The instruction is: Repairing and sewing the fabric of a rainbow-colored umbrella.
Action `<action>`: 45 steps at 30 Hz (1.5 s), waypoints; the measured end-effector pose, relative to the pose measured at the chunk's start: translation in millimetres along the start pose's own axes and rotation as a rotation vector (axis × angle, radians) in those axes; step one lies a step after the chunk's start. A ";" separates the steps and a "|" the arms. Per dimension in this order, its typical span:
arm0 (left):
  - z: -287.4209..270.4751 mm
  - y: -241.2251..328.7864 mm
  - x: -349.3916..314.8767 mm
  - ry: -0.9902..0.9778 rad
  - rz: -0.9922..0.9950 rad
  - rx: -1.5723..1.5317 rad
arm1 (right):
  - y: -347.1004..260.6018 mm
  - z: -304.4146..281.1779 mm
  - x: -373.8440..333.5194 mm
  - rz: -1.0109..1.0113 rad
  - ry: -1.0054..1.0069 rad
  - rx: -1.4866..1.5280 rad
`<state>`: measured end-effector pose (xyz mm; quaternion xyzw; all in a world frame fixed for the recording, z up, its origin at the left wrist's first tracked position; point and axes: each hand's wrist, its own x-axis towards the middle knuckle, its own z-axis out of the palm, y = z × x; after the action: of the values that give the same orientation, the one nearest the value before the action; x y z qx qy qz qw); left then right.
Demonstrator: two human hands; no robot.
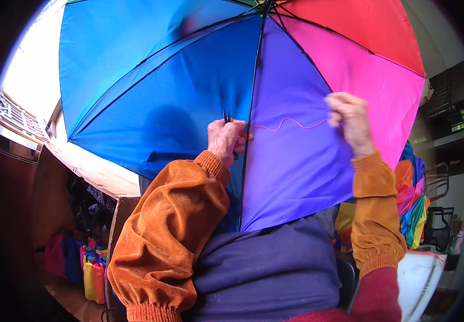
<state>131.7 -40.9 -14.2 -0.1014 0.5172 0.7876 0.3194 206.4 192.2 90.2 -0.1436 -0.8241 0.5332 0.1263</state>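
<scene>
An opened multicoloured umbrella (307, 161) spreads in front of me, its black ribs facing me. My left hand (225, 138) is closed, its fingertips pinching a black umbrella rib (255, 75) between the blue and purple panels. Two dark pointed blades, apparently thread snips (227, 115), stick up out of the same hand. From that rib a wavy pink thread (291, 120) runs across the purple panel to my right hand (350, 119). The right hand is raised by the pink panel, closed on the thread and slightly blurred. Whether it also holds a needle cannot be seen.
Dark blue cloth (264, 268) covers my lap under the umbrella's lower edge. A cardboard box (89, 172) stands at the left, with colourful folded fabric (93, 273) below. More rainbow fabric (411, 198) hangs at the right, above a white surface (419, 279).
</scene>
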 end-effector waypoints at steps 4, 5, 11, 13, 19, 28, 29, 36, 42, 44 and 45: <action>-2.3 -2.0 4.6 0.003 -0.040 -0.049 | 41.2 100.6 7.7 -0.411 -0.299 -0.347; -4.7 -1.5 5.0 0.005 -0.042 -0.058 | 44.9 112.7 8.3 -0.411 -0.302 -0.343; -2.3 0.9 4.5 0.060 -0.055 -0.060 | 42.4 124.7 2.3 -0.390 -0.359 -0.548; -2.1 1.6 5.0 0.064 -0.056 -0.067 | 40.9 123.0 2.2 -0.387 -0.373 -0.535; -4.0 -1.5 6.7 0.020 -0.048 -0.070 | 51.4 125.4 8.3 -0.410 -0.409 -0.480; 3.6 -1.4 5.2 0.013 0.086 0.021 | 35.8 135.8 -2.1 -0.226 -0.158 -0.216; 4.6 -1.7 2.1 0.025 0.106 0.016 | 34.8 137.9 -5.1 -0.235 -0.143 -0.212; 7.1 -0.1 -6.6 0.014 0.187 0.059 | 44.8 152.6 6.2 -0.559 -0.066 -0.571; 2.0 -8.6 12.2 -0.006 0.332 0.522 | -51.7 76.6 34.6 -0.094 0.004 0.582; 5.8 -10.6 13.8 -0.041 0.581 0.693 | -86.3 42.7 45.9 -0.192 -0.051 0.620; 3.4 -11.7 14.7 -0.049 0.704 0.779 | -98.2 21.9 60.2 -0.290 -0.192 0.662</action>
<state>128.0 -28.9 -28.7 0.2231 0.7668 0.5987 0.0616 132.7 157.7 174.6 0.0739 -0.6270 0.7584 0.1621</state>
